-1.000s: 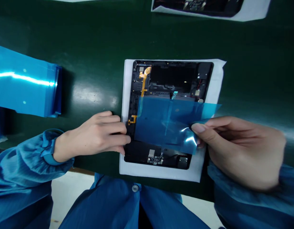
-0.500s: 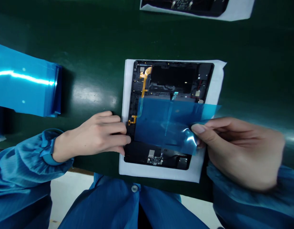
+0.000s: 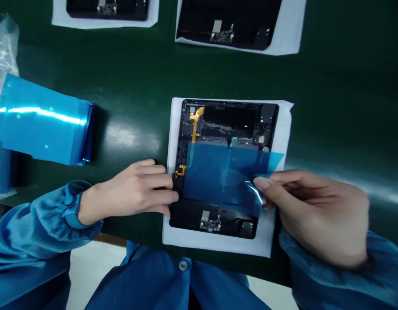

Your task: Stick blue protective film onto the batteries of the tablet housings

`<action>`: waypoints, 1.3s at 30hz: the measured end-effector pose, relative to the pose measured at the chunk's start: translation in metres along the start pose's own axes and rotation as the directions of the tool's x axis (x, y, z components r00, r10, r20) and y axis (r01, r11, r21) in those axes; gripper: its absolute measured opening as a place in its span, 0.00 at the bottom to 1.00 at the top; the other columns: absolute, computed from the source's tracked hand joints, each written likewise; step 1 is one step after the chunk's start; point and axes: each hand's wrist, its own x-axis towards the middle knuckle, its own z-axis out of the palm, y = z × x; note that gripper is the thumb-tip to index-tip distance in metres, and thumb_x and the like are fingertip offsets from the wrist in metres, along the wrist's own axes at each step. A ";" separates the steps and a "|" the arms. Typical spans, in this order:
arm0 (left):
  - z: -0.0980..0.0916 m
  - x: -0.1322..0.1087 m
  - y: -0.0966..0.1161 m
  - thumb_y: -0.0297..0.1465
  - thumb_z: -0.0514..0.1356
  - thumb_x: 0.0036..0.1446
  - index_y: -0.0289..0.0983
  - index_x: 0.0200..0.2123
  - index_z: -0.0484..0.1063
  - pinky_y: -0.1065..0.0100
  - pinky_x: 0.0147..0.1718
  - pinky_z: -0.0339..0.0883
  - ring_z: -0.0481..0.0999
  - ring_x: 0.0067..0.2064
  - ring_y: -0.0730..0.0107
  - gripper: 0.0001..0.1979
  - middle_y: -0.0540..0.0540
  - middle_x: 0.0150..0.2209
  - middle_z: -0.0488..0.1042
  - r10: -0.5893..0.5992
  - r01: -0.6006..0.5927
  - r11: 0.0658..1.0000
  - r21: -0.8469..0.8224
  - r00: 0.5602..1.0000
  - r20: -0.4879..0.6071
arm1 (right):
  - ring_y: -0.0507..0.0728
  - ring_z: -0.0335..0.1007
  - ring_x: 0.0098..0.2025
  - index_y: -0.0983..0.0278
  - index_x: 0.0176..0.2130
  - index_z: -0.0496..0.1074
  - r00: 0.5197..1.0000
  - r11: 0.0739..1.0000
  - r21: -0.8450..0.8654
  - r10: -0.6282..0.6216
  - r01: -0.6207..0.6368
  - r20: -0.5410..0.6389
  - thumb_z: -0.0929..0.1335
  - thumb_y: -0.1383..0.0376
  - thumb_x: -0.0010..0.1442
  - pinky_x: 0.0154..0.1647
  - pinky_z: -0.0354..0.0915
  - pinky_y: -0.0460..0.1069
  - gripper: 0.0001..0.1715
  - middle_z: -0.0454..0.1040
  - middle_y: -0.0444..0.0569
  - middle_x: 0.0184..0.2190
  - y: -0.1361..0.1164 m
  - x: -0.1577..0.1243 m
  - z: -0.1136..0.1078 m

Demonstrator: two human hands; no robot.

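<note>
An opened black tablet (image 3: 214, 217) lies on a white sheet (image 3: 281, 129), its circuit boards and an orange flex cable (image 3: 195, 131) exposed. A translucent blue film (image 3: 211, 172) covers the middle of it. My right hand (image 3: 318, 211) pinches the film's right edge between thumb and fingers, and the film bends upward there with a bright reflection. At the tablet's lower left edge, my left hand (image 3: 137, 189) is closed with curled fingers, the fingertips and thumb gripping the rim. The undersides of its fingers are hidden.
A stack of blue films (image 3: 44, 125) lies on the green table (image 3: 128, 73) to the left, beside a clear plastic bag (image 3: 3, 60). Two more opened tablets, one at the back left (image 3: 85, 9) and one at the back middle (image 3: 199, 21), rest on white sheets.
The camera view has shifted, so more of the back tablets and the plastic bag shows. My right hand still holds the film's edge, and my left hand stays at the tablet's rim.
</note>
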 end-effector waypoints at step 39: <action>-0.004 0.001 0.003 0.42 0.63 0.72 0.40 0.45 0.79 0.63 0.38 0.57 0.70 0.37 0.69 0.12 0.50 0.38 0.79 -0.036 0.036 0.999 -0.002 0.999 0.025 | 0.54 0.71 0.15 0.60 0.30 0.84 0.997 0.998 -0.034 0.056 -0.054 0.054 0.81 0.52 0.52 0.18 0.72 0.47 0.14 0.76 0.45 0.17 -0.014 0.009 0.002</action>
